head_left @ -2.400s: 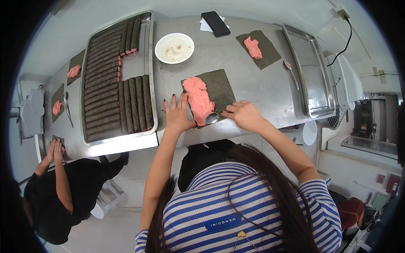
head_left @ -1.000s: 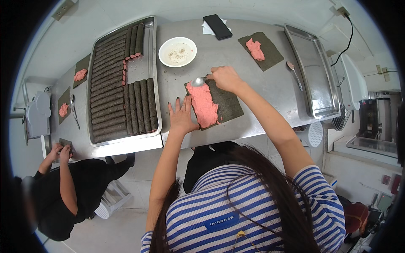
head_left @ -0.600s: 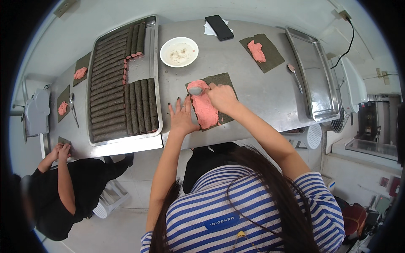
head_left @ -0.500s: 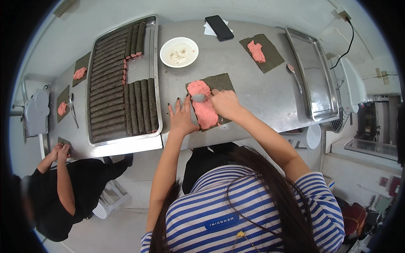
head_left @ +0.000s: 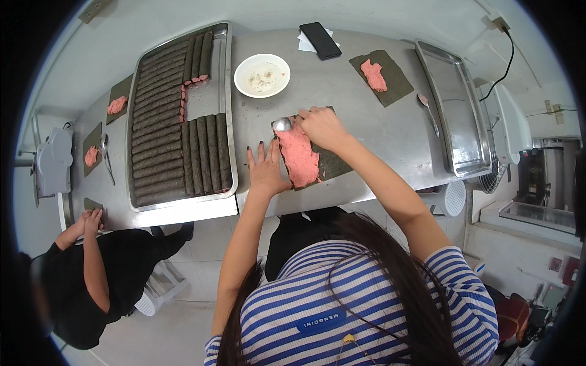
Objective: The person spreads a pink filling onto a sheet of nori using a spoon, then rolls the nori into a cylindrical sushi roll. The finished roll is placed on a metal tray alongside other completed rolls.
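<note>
In front of me lies a dark seaweed sheet with a long strip of pink paste spread along its left part. My right hand grips a metal spoon; its bowl rests at the far end of the paste, and the handle is hidden in my fingers. At the sheet's left edge my left hand lies with fingers spread, thumb close to the near end of the paste. Just beyond stands a white bowl of cloudy liquid with bits floating in it.
To the left, a metal tray holds many dark seaweed rolls. A second seaweed sheet with paste, another spoon and a metal tray are at right. A phone lies at the back. At far left, a co-worker's hands hold seaweed.
My right hand has moved the spoon away from me to the far end of the sheet. The paste, lumpy before, is now a more even strip. My left hand has stayed nearly in place.
</note>
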Available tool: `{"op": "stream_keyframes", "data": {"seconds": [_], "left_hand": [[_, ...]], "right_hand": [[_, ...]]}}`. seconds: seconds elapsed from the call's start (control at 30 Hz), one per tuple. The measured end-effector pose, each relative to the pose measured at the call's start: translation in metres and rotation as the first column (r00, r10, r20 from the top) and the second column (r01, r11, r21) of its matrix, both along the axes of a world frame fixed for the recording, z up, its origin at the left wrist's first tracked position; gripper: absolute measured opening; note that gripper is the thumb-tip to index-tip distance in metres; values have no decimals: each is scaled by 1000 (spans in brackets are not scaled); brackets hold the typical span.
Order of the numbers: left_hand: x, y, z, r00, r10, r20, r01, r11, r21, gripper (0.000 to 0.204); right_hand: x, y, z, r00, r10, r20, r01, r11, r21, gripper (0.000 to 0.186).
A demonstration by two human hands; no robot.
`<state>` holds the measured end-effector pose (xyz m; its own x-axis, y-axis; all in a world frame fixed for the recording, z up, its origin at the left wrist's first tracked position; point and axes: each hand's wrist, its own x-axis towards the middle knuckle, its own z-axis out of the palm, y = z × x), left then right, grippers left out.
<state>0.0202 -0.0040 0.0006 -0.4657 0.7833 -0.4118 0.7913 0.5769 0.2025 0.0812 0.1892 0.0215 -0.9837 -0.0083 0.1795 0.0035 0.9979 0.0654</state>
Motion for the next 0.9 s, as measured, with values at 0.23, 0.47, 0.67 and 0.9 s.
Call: {"op": "stream_keyframes", "data": {"seconds": [0.23,0.47,0.67,0.9], "left_hand": [[1,6,7,1000,-9,-19,7,998,-68,133],[1,6,1,998,-23,-60,19,997,-69,130],[1,5,-1,998,-25,-60,21,997,-72,131],[0,4,-2,997,-41,-62,36,997,-72,132]], "right_hand": [[-3,-3,1,981,-144,130,152,987,-54,14],[11,18,9,929,-284,236,309,948,-74,19],[11,21,41,879,-349,325,402,909,-113,31],[31,19,6,967,-215,138,237,956,-174,21]]}}
